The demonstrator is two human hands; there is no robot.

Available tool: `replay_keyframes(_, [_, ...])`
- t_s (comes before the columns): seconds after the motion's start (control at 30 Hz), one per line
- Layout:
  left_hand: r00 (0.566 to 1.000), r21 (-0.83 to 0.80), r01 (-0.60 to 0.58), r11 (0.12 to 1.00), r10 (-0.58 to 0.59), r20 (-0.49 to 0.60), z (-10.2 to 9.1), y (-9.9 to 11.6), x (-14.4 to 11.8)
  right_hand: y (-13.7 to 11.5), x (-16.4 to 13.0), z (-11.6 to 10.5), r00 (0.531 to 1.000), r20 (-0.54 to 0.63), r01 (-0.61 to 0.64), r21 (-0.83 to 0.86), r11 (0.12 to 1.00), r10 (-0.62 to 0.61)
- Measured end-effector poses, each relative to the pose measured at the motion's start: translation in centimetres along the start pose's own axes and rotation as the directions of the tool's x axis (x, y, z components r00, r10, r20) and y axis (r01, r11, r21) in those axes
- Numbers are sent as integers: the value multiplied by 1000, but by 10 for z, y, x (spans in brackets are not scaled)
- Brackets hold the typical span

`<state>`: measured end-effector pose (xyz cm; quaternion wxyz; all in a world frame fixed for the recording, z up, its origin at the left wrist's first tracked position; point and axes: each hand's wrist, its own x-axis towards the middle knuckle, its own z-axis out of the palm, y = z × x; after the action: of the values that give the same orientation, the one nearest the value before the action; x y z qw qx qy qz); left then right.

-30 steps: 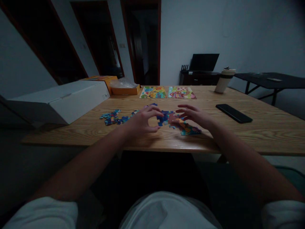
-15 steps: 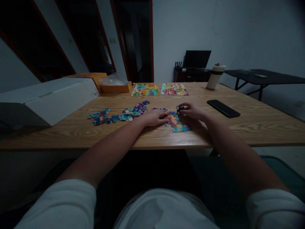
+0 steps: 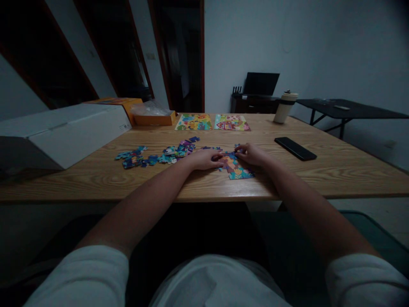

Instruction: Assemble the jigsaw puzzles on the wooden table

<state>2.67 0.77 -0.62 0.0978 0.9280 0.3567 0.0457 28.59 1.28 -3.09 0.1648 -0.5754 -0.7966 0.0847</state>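
One small joined patch of puzzle [image 3: 237, 168] is seen in the head view, lying flat on the wooden table [image 3: 335, 170] near its front edge, with both hands laid on it. The left hand [image 3: 204, 158] is pressed down at the patch's left edge, fingers together and flat; the right hand [image 3: 254, 154] is set on its upper right corner, fingertips bunched close, though whether a piece is pinched there cannot be told in the dim light. Only a little is judged to be assembled: a long scatter of loose pieces [image 3: 153, 155] is left to the left of the hands, not joined. The pieces are thin, flat card with knobbed edges, printed in blues, teal and orange. The table shows a pale, smooth grain. Farther back, two finished picture boards [image 3: 212, 122] lie side by side, a white carton [image 3: 64, 132] stands at the left, a glossy dark phone [image 3: 295, 148] at the right, and a lidded cup [image 3: 285, 107] beyond it.
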Motion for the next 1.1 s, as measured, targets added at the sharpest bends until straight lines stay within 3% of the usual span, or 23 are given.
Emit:
replay_keyframes(0.17, [1000, 2, 8, 1000, -8, 20, -2, 1, 1, -7, -2, -4, 999, 30, 28, -48, 998, -27])
replay_keyframes(0.4, [999, 0, 16, 1000, -16, 35, -5, 4, -2, -31, -12, -7, 999, -36, -18, -279, 960, 8])
replay_keyframes(0.57, [998, 6, 62, 998, -62, 31, -8, 10, -7, -42, -16, -3, 997, -61, -69, -341, 938, 51])
replay_keyframes(0.63, [998, 7, 61, 998, -61, 32, -8, 11, -7, -38, -13, -3, 998, -49, -57, -275, 960, 46])
replay_keyframes(0.7, [998, -1, 61, 998, -61, 33, -9, 11, -7, -25, -8, -8, 995, -63, -86, -108, 990, 79])
replay_keyframes(0.77, [998, -24, 50, 998, -48, 42, -9, 8, -7, -8, -3, -15, 969, -159, -174, 91, 981, 187])
replay_keyframes(0.83, [997, -50, 41, 998, -37, 66, -10, 4, -6, 10, 2, -21, 915, -279, -248, 180, 952, 291])
replay_keyframes(0.93, [994, -86, 43, 995, -34, 103, -12, -2, -7, 26, 6, -19, 895, -266, -311, 203, 928, 358])
replay_keyframes(1.1, [994, -121, 25, 992, -11, 110, -16, -4, -9, 25, 7, -4, 953, -119, -268, 110, 957, 280])
